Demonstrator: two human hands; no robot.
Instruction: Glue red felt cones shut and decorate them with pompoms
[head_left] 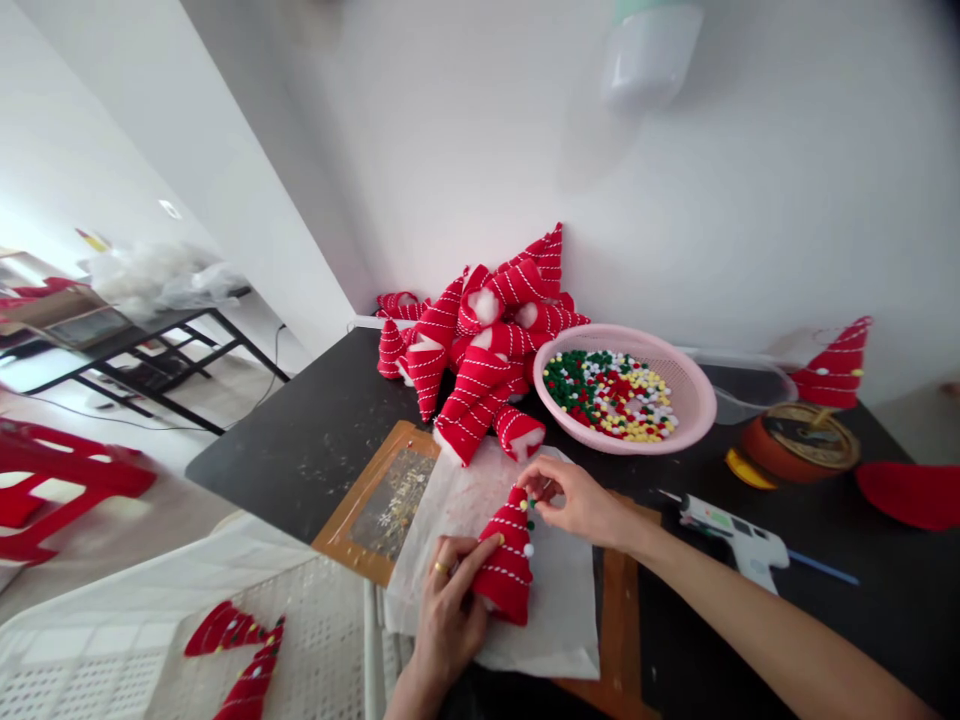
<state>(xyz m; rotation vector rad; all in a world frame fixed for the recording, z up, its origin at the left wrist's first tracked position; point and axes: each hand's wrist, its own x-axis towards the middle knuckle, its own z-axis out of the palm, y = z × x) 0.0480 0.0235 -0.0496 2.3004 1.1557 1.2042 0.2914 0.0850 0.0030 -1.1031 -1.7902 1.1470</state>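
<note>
My left hand (450, 620), with a gold ring on one finger, is shut around a red felt cone (508, 565) wound with white rickrack. A few small pom-poms dot the cone. My right hand (581, 505) reaches in from the right, its fingertips pinched at the cone's upper part around a small green pom-pom (531, 505). Under both hands lies a crumpled sheet of white paper (544, 630). A pink plastic basket (679, 385) full of green, white, yellow and red pom-poms (607, 395) stands beyond them.
A heap of red striped cones (480, 350) leans against the wall on the black table (315, 440). A hot glue gun (739, 540) lies to the right. Further right are a brown bowl (799, 445) and a standing cone (832, 365). More cones (251, 685) lie at lower left.
</note>
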